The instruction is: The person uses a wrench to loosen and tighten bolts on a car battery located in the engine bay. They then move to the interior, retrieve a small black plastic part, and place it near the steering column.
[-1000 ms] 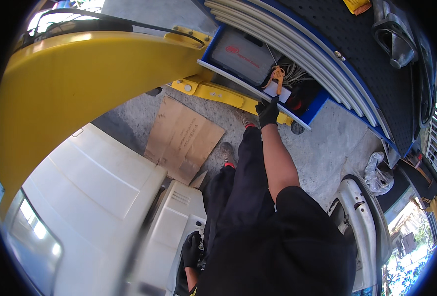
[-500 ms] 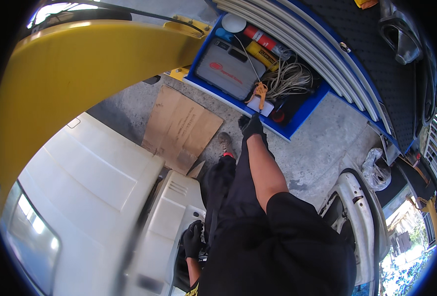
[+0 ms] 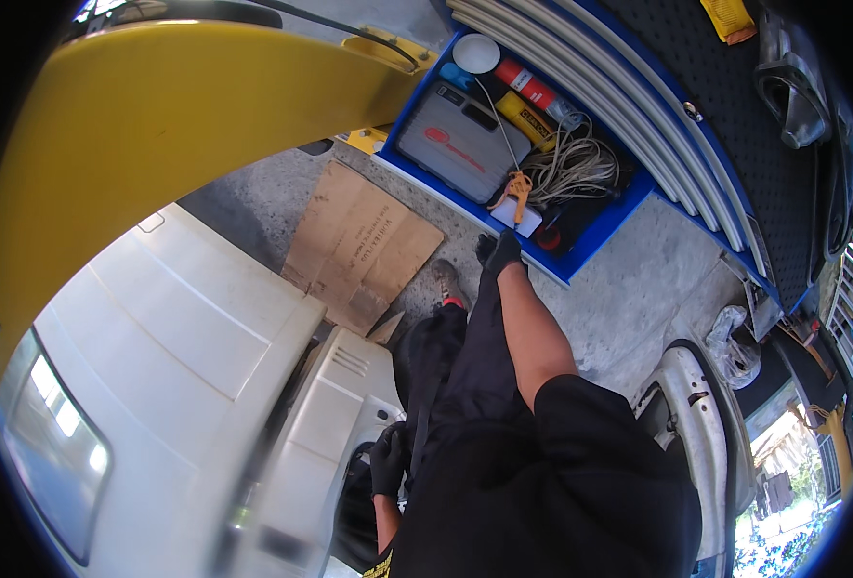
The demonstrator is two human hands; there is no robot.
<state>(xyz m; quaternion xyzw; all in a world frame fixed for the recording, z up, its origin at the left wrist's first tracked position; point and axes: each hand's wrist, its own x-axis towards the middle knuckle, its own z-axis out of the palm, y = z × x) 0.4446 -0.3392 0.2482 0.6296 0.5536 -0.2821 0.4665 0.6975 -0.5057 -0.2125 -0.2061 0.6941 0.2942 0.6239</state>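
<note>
The right hand (image 3: pixel 503 253), in a black glove, is at the front edge of an open blue drawer (image 3: pixel 621 227), beyond the person's legs and below the closed drawers of a tool cabinet (image 3: pixel 600 104). Its fingers look bent, but whether they grip the edge or only rest against it I cannot tell. Just beyond the glove, inside the drawer, an orange blow gun (image 3: pixel 519 185) with a long thin nozzle lies partly over a white card (image 3: pixel 510 218). To the left is a grey tool case (image 3: pixel 453 143); to the right, a loose coil of pale cable (image 3: pixel 577 169). Behind them lie a yellow container (image 3: pixel 525 118), a red can (image 3: pixel 523 83) and a round white lid (image 3: pixel 476 53) in the far left corner.

The left hand (image 3: pixel 388 460), also gloved in black, is beside the person's trousers, near a white vehicle panel (image 3: pixel 335 390). Its fingers are curled in; whether they hold anything I cannot tell.

A flat piece of cardboard (image 3: pixel 359 246) lies on the concrete floor (image 3: pixel 629 299), near one shoe (image 3: pixel 448 281), and a thick yellow metal beam (image 3: pixel 205 106) spans the upper left
</note>
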